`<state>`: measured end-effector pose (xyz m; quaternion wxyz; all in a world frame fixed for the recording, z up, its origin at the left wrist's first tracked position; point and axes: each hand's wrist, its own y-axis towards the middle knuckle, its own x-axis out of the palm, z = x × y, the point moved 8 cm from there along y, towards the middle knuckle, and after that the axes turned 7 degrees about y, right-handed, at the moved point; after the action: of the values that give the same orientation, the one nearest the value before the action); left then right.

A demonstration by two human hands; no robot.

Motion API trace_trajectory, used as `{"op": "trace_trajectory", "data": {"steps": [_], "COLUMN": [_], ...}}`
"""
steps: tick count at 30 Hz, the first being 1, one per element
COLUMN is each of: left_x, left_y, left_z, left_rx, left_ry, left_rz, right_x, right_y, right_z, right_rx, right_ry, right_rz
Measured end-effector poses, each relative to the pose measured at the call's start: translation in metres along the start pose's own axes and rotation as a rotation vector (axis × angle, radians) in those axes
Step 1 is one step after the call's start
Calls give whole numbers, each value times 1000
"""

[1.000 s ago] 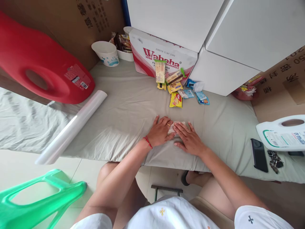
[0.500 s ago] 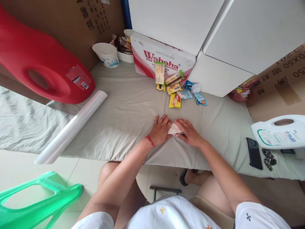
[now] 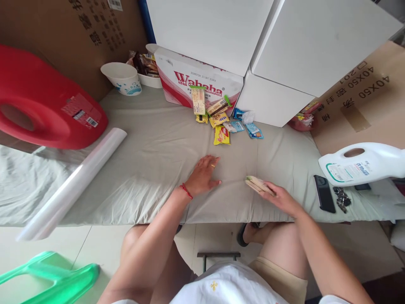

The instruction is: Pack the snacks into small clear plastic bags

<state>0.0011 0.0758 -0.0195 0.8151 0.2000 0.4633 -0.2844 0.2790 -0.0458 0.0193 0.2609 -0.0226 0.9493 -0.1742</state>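
My right hand point(image 3: 283, 199) pinches the end of a flat, pale beige packet point(image 3: 260, 185), which looks layered and has a touch of green at its far end; I cannot make out its kind. The packet is tilted over the grey sheet point(image 3: 158, 169). Left of it, my left hand point(image 3: 203, 175) holds nothing, its thumb apart from the fingers, low over the sheet or resting on it. Beyond both hands lie several snack packets, among them a yellow packet point(image 3: 222, 135), a blue packet point(image 3: 254, 130) and a clear-fronted bar packet point(image 3: 198, 100) leaning on a Wahaha carton point(image 3: 177, 90).
On the left stand a big red jug point(image 3: 57, 101), a clear plastic roll point(image 3: 79, 181) and a paper cup point(image 3: 122, 80). To the right are a white detergent bottle point(image 3: 363, 162), a phone point(image 3: 324, 194) and keys point(image 3: 342, 199). A green stool point(image 3: 60, 278) is at lower left.
Both hands were together around the pale packet on the sheet. They have parted: my right hand has moved right with the packet, and my left hand has let go. The view has shifted somewhat.
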Motion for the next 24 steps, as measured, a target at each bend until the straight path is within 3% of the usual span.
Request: {"op": "trace_trajectory", "data": {"steps": [2,4,7,9,11,13,15,17,21,24], "left_x": [3,6,6,5,4,2,1,-2,-12,-15], "left_y": [-3,-4,-5,-5,-5,-3,-2,1,6,4], "left_z": [-1,1,5,5,5,4,4,6,0,-20], "left_rx": [-18,-16,-8,-4,1,7,13,23,-69,-248], "left_ry": [71,125,170,182,177,158,137,119,31,-8], "left_rz": [6,0,-21,-30,-27,-11,6,30,114,166], "right_x": [-44,-101,-209,-271,-314,-328,-309,-257,-84,21], "right_y": [0,15,51,79,101,115,120,117,94,72], "right_z": [17,18,-10,-39,-59,-65,-55,-36,-21,-25], "right_rx": [143,219,253,200,185,167,128,56,-279,-397], "right_ry": [92,137,167,168,149,103,57,33,-228,-255], "right_rz": [114,284,661,821,931,985,973,875,321,118]}}
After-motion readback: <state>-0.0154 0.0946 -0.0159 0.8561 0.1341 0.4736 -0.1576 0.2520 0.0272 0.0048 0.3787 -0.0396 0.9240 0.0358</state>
